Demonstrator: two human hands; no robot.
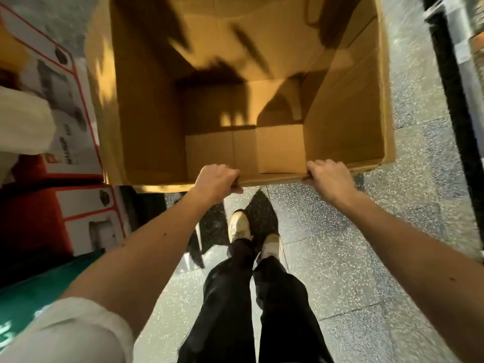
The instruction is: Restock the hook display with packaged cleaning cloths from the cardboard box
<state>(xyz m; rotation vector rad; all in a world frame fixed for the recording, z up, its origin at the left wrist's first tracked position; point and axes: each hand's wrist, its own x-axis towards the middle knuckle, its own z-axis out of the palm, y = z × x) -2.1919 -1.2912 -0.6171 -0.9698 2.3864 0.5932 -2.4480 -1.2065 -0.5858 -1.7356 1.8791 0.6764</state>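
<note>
A large open cardboard box fills the upper middle of the head view. I look straight down into it and see only bare cardboard inside; no packaged cloths show. My left hand grips the box's near rim, fingers curled over the edge. My right hand grips the same rim further right. The hook display is out of view.
Red-and-white product boxes are stacked along the left, close to the box's side. A dark upright post stands at the right. Speckled floor tiles lie below, with my legs and shoes just behind the box.
</note>
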